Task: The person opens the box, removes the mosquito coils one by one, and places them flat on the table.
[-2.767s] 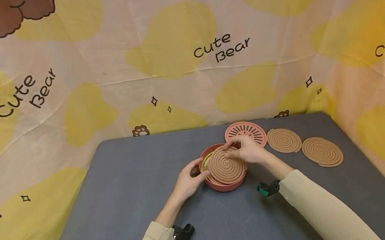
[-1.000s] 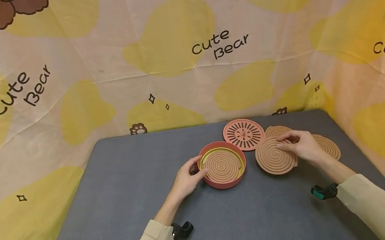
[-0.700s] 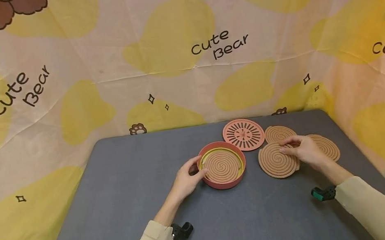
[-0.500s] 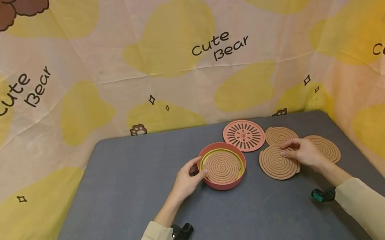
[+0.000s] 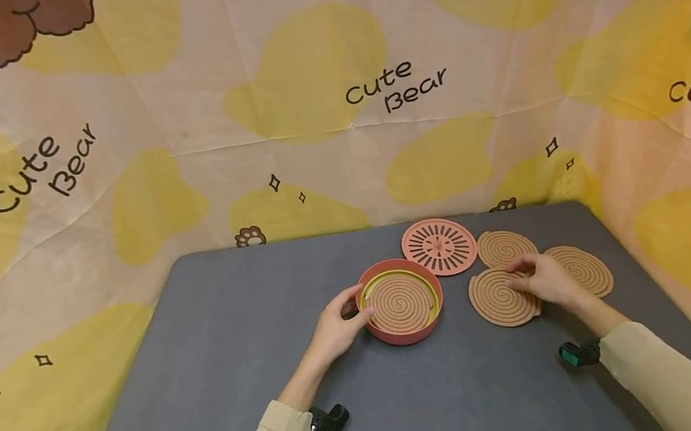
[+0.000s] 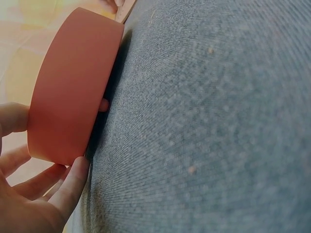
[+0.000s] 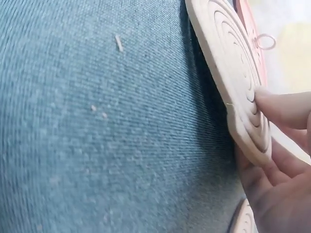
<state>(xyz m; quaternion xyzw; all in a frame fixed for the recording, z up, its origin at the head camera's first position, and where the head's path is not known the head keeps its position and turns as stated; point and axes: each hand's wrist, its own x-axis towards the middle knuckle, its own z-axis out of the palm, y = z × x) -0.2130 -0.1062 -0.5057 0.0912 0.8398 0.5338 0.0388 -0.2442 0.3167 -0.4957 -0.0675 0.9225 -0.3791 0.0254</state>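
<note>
Four tan coils visible: inner coil (image 5: 399,302) lying in the red container (image 5: 405,338); two loose coils (image 5: 505,244) flat on the table (image 5: 255,326); one held coil (image 5: 499,300) beside them. Right hand (image 5: 546,280) pinches the last, thumb above, fingers beneath its right edge, that edge off the table. Left hand (image 5: 334,327) grips the container's wall. Judged step: setting the held coil down. Next move calls for lowering that edge and withdrawing the lower fingers gently.
</note>
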